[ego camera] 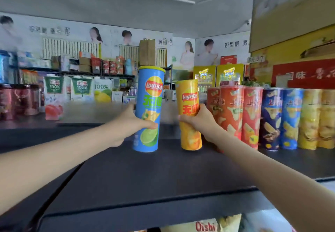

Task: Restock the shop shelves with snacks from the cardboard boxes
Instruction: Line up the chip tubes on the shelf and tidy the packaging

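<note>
Blue can [149, 110]: we are holding this tall crisp tube upright, leaning slightly, at 9 o'clock of the view's centre. Its base is meeting the dark shelf top [145, 173] or hanging just above it; we cannot tell which.
Yellow can [190, 115]: we are holding it at 3 o'clock from the blue one, apart from it, with its base low on the same shelf.
Left hand [130, 123]: we are wrapping it round the blue can's lower middle, thumb curled across the front and fingers hidden behind.
Right hand [197, 121]: we are closing it round the yellow can's waist from the 3 o'clock side.
Handling: we are judging these tubes light and stiff-walled, with a glossy skin that may slide in the palm. The crisps inside are probably brittle. Being tall and narrow, the tubes are likely to topple.
Where to hold: we are favouring the mid-body, never the plastic lid.
Row of cans [253, 117]: red, blue and gold tubes are standing shoulder to shoulder at 3 o'clock, just beside the right hand.
Juice cartons [54, 94]: they are sitting at 9 o'clock, well apart.
Oishi bag [206, 226]: it is peeking out at 6 o'clock, beneath the shelf.
</note>
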A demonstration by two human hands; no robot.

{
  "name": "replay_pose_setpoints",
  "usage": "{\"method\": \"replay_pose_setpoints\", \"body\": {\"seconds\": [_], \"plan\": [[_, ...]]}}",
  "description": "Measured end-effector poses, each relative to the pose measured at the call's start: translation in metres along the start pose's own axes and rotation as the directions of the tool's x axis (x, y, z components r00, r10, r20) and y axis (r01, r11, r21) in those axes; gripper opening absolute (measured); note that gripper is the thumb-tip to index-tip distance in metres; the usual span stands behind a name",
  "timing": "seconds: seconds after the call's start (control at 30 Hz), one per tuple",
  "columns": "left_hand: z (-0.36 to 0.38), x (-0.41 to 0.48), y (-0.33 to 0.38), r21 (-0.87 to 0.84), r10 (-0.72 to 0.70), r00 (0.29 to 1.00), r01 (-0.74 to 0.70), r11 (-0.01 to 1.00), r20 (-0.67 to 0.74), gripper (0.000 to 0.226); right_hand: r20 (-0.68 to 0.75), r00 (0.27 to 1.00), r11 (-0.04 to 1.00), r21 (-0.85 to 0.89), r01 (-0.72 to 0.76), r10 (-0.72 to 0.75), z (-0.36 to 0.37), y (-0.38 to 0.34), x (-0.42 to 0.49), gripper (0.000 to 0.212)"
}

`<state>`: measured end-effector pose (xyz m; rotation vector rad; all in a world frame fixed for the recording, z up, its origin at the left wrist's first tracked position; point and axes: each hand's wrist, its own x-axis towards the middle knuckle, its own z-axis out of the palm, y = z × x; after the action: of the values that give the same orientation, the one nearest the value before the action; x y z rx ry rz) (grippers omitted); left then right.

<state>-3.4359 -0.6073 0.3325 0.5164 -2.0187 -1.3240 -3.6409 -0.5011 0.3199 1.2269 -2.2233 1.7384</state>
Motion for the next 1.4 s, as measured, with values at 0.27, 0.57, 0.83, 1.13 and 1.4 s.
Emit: {"method": "replay_pose_setpoints", "body": {"seconds": [0.27, 0.57, 0.83, 1.13, 1.4], "plan": [[0.027, 0.032, -0.023, 0.061, -0.045, 0.998, 0.049, 0.997, -0.054, 0.056, -0.039, 0.999, 1.000, 0.011, -0.028, 0.028, 0.012, 0.030, 0.016, 0.092], [0.051, 0.056, -0.041, 0.106, -0.045, 0.989, 0.060, 0.993, -0.143, 0.061, -0.004, 0.990, 0.960, -0.243, 0.137, -0.142, 0.019, 0.053, -0.007, 0.115], [0.061, 0.057, -0.053, 0.277, 0.170, 0.983, -0.145, 0.950, -0.070, 0.117, 0.012, 0.991, 0.864, -0.489, 0.120, -0.131, 0.022, 0.054, -0.008, 0.114], [0.060, 0.050, -0.064, 0.587, 0.326, 0.945, -0.257, 0.767, -0.012, 0.118, -0.028, 0.992, 0.833, -0.547, 0.085, -0.119, 0.020, 0.055, -0.003, 0.107], [0.074, 0.067, -0.066, 0.576, 0.287, 0.958, -0.218, 0.788, -0.029, 0.116, 0.042, 0.996, 0.887, -0.452, 0.093, -0.083, 0.016, 0.050, -0.016, 0.105]]}}
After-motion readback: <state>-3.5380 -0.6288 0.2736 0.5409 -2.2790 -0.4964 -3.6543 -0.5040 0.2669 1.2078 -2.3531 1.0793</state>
